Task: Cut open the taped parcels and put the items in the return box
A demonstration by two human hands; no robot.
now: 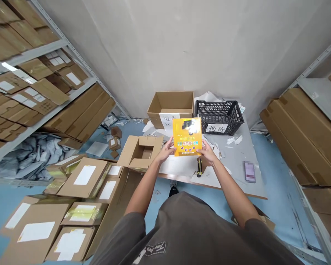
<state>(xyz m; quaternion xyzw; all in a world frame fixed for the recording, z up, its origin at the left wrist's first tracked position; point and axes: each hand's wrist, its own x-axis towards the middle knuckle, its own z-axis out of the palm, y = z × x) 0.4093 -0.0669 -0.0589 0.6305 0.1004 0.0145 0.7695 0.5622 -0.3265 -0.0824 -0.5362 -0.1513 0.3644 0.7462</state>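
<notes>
A yellow book (187,138) with Chinese print on its cover is held up over the table, its lettering upside down to me. My left hand (166,151) grips its left edge, and my right hand (206,152) pinches the lower right corner. Just below the book, a black and yellow box cutter (199,167) lies on the white table (179,167). An open small cardboard box (141,151) stands at the table's left end, close to my left forearm.
At the back of the table are an open cardboard box (173,100) and a black plastic crate (219,110), both with paper signs. A blurred phone-like object (249,172) lies right. Stacked parcels (82,176) crowd the left; shelves with cartons (300,136) flank both sides.
</notes>
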